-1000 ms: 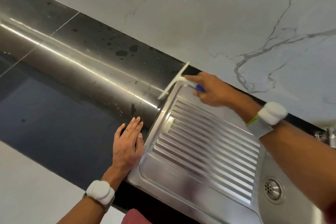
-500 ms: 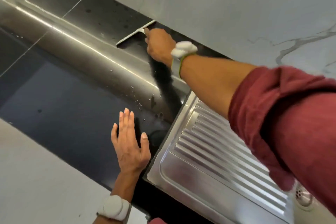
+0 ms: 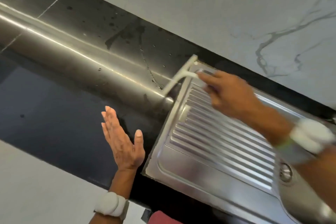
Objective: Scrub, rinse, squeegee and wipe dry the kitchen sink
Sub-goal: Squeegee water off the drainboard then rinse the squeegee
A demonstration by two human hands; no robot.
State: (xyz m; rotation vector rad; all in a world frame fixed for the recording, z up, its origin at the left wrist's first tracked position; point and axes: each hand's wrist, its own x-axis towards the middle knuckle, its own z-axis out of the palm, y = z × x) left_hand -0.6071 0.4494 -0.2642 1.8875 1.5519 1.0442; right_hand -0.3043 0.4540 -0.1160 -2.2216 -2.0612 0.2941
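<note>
A single head view looks steeply down, tilted, from close above. The right hand (image 3: 231, 94) gripping the squeegee (image 3: 180, 75) sits centre-right; beyond the grip rises the marble wall (image 3: 218, 5), nearer lies the sink's drainboard (image 3: 218, 142).

Home kitchen, most likely; view tight and partly blurred. Steel sink (image 3: 209, 165) with ribbed draining board set into dark polished counter (image 3: 54, 114). Drain hole (image 3: 285, 171) at right edge. Pale marble-veined wall (image 3: 236, 14) behind counter. Water spots and streaks on counter near sink. White squeegee (image 3: 179, 76) lies across sink's far corner.
</note>
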